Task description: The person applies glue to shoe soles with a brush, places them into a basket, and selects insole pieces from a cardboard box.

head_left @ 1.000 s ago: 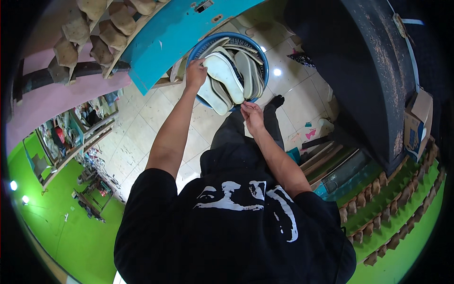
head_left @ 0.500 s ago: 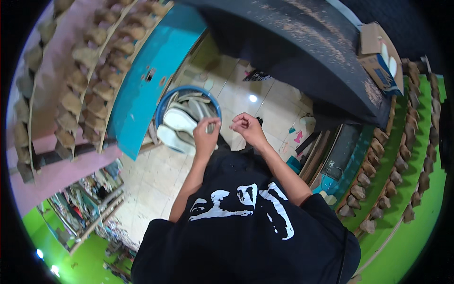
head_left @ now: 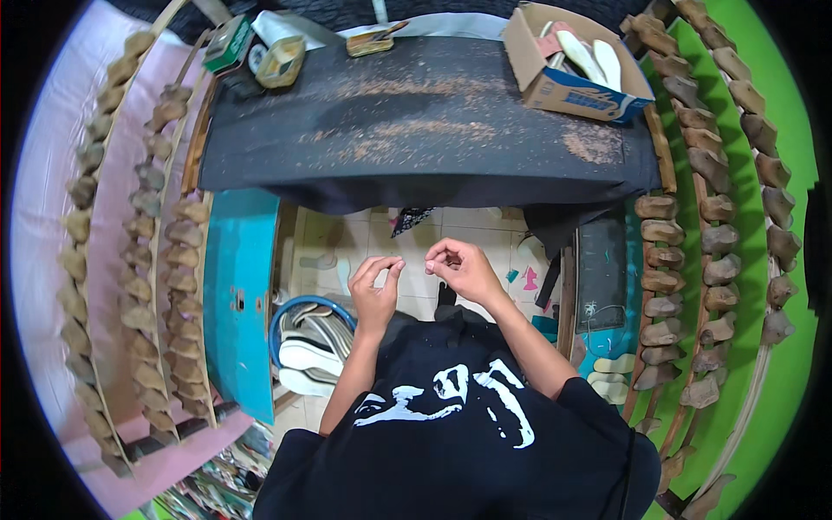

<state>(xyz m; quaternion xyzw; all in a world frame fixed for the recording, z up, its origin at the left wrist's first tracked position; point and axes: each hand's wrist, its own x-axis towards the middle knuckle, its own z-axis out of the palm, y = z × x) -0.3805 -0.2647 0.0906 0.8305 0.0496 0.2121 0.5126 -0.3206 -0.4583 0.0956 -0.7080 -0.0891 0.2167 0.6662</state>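
Observation:
Both of my hands hover in front of my body, a short gap between them, above the tiled floor. My left hand (head_left: 373,296) has its thumb and fingertips drawn together in a pinch. Opposite it, my right hand (head_left: 468,270) is curled, fingertips against the thumb. Whatever may be between the fingers of either hand is too small to make out. Beside my left forearm is a blue-rimmed basin (head_left: 276,333) of shoe soles, with pale soles (head_left: 305,354) on top. Beyond the hands stands a worktable with a dark cover (head_left: 407,160), strewn with brown shavings.
On the table are an open cardboard box (head_left: 568,93) holding soles, a green tin (head_left: 228,45), a yellowish container (head_left: 280,65) and a small tray (head_left: 370,44) with a brush. Wooden shoe lasts (head_left: 663,232) line racks on both sides. A teal panel (head_left: 236,347) stands left.
My view has turned, so the table now lies straight ahead and the basin sits lower left. Both hands keep their pinched shape, close together.

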